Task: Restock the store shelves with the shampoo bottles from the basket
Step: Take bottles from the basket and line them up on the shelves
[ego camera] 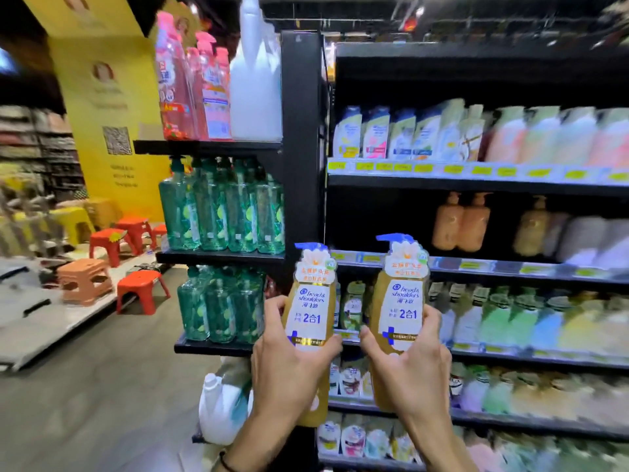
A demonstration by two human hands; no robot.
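left hand (289, 366): mine, wrapped around an amber pump shampoo bottle with a blue cap and white label (311, 321), held upright
right hand (410, 366): gripping a second matching amber shampoo bottle (401, 311), just right of the first
shelves: black store shelving (476, 183) right behind both bottles, rows blurry
far left: orange plastic stools (141, 289) on the floor

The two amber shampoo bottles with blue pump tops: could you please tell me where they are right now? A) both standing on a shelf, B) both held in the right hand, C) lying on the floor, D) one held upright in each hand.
D: the left hand grips one amber shampoo bottle and the right hand grips the other bottle, both upright before the shelves.
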